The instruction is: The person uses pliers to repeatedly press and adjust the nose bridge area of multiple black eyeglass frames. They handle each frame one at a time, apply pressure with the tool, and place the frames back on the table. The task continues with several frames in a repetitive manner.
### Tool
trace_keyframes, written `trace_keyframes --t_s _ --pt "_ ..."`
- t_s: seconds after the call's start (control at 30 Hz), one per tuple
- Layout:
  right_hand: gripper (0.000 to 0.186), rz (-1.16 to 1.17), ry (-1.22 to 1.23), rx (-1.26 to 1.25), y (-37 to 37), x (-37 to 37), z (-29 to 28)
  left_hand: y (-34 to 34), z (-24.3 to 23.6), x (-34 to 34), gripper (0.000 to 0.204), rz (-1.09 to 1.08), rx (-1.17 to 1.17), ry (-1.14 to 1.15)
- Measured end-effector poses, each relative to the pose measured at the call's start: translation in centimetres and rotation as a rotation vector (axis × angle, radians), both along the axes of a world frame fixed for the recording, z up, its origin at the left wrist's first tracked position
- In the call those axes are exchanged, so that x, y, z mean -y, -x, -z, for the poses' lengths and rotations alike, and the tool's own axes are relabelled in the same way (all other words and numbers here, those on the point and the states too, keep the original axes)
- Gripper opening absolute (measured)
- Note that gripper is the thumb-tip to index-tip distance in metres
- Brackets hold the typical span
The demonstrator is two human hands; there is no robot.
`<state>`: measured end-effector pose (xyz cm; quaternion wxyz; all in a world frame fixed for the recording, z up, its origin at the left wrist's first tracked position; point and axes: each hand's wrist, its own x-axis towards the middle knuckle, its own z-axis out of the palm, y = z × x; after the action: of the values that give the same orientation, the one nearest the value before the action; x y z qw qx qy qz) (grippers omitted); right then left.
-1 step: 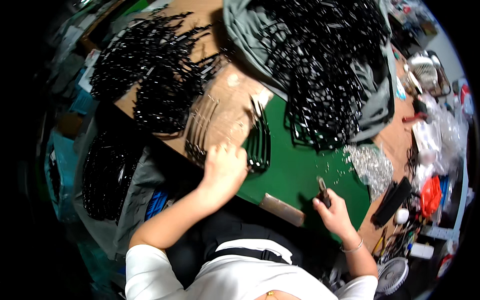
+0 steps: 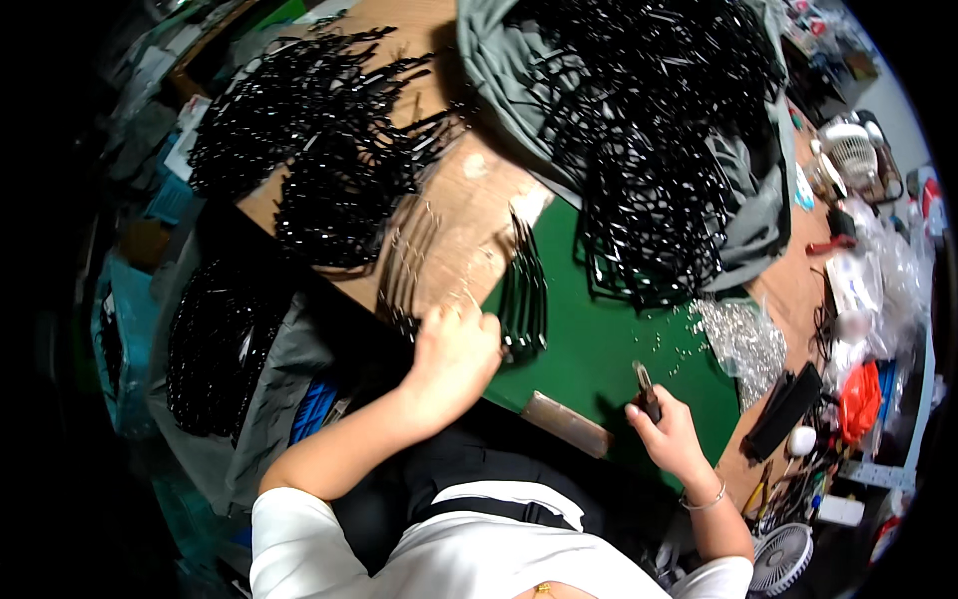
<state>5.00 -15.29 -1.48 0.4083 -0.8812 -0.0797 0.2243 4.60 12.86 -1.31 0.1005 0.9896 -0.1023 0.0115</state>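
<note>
My left hand (image 2: 456,359) is at the front edge of the table, its fingers curled inward. What they hold, if anything, is hidden beneath the knuckles. Just right of it lies a small bunch of glossy black strips (image 2: 526,299), roughly side by side on a green mat (image 2: 589,344). More thin, shiny strips (image 2: 401,270) lie on the brown board to its left. My right hand (image 2: 669,429) is closed around a pair of pliers (image 2: 647,391), jaws pointing away from me above the mat.
Black strips (image 2: 339,170) are heaped at the far left, and a grey sack (image 2: 499,110) spills more at the back. Small silvery pieces (image 2: 743,339) lie in a clear bag at the right. A flat metal bar (image 2: 566,424) rests along the near edge. Another filled bag (image 2: 225,349) stands lower left.
</note>
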Motion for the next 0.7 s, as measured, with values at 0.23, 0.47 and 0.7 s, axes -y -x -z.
trace_keyframes --t_s 0.23,0.47,0.7 --pt "0.019 0.049 -0.033 0.008 0.7 0.8 0.7 -1.2 -9.8 -3.2 0.013 0.362 0.028 0.558" --pt "0.020 0.066 -0.111 -0.013 1.3 -0.3 1.0 -20.7 -5.5 -14.8 0.018 0.101 0.416 -0.319" --pt "0.022 0.163 -0.044 0.048 0.9 0.6 0.2 -20.2 -4.5 -11.5 0.029 -0.083 0.057 -0.388"
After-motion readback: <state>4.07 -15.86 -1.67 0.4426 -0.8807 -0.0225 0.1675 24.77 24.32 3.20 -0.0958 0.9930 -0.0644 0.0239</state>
